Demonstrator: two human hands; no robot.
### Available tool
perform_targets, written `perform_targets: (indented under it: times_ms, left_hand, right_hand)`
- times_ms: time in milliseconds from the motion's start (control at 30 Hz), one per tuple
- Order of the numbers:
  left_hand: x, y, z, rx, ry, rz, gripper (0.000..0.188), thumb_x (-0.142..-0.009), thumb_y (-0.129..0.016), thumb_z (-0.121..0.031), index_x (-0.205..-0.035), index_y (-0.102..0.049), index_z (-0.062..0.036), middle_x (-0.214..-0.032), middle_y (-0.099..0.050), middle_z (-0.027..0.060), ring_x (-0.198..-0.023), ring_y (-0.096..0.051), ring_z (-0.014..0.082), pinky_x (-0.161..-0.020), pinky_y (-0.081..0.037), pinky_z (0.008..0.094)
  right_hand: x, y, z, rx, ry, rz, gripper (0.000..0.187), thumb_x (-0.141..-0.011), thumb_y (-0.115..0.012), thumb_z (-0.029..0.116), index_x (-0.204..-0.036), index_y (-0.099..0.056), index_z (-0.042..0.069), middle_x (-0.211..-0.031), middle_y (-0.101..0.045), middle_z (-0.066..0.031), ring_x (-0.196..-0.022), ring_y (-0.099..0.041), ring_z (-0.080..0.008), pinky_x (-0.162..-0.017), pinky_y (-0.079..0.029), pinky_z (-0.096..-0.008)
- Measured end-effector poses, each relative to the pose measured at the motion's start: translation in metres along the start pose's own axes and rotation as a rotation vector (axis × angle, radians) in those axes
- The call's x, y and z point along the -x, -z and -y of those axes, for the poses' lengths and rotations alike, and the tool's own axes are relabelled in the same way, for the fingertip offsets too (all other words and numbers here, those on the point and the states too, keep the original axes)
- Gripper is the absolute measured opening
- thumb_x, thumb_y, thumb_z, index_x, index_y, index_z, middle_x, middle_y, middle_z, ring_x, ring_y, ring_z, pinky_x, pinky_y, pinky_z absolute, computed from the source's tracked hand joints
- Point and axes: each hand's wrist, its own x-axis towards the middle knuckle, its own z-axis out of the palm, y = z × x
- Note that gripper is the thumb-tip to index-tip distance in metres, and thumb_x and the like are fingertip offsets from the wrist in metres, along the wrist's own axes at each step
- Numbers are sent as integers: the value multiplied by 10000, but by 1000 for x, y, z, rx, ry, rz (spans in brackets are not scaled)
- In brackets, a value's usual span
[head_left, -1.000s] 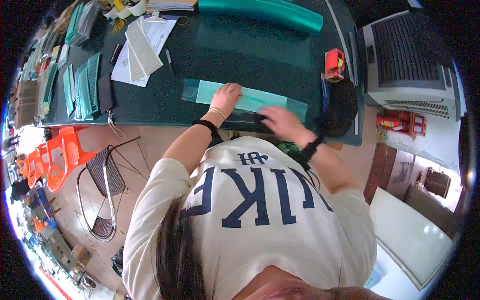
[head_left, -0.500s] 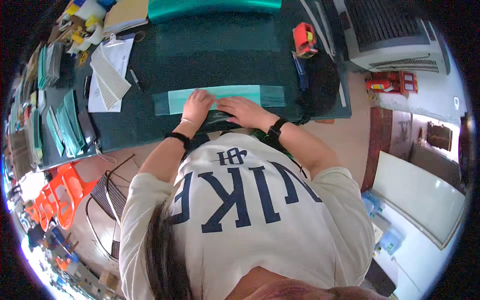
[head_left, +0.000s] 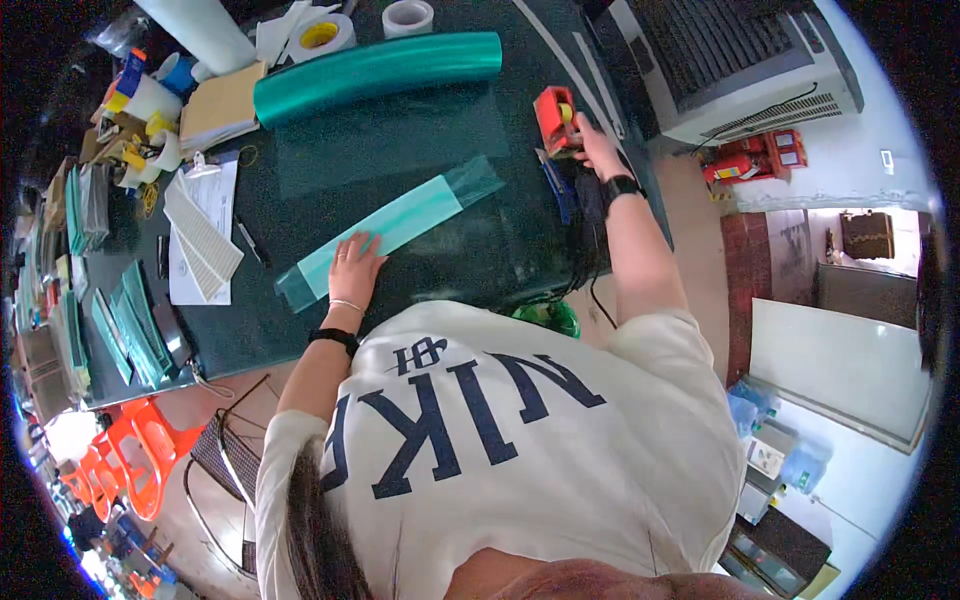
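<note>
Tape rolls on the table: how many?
2: a white tape roll at the top edge, and a second tape roll with a yellow core left of it. Clutter may hide others.

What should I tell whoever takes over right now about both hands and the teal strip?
Left hand: flat on the near end of the teal film strip, pinning it to the dark table.
Right hand: stretched out to the red tape dispenser at the table's right edge, touching it.
Done: strip laid out flat.
Left: no tape visible on the strip yet.
Green film roll lies behind it.
</note>
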Motion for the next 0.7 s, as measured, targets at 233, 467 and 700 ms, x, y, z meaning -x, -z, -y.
perform_targets:
  times_ms: [233, 467, 700]
  left_hand:
    - [-6, -1, 0, -5, 45, -17, 428, -806, -616, -294, -1213, -548, -180, -1268, -486, 45, -1165, -464, 281, -967, -417, 394]
    - [-4, 7, -4, 24, 64, -28, 414, -817, -608, -297, -1212, -550, -187, -1257, -495, 53, -1163, -467, 287, -964, -416, 392]
    - [-4, -3, -1, 56, 70, -33, 390, -823, -591, -311, -1187, -556, -173, -1229, -511, 50, -1182, -457, 253, -1011, -371, 404]
  right_hand:
    - [-8, -8, -41, -591, -36, 244, 165, -891, -578, 242, -893, -598, 77, -854, -602, 5, -762, -562, -115, -664, -432, -238]
    - [30, -29, -73, -950, 66, -7, 109, -862, -622, 161, -868, -580, 60, -852, -618, -41, -841, -601, -158, -732, -467, -255]
    - [-8, -31, -102, -614, 20, -111, 165, -865, -612, 169, -848, -579, 8, -834, -619, -83, -802, -610, -173, -724, -476, -257]
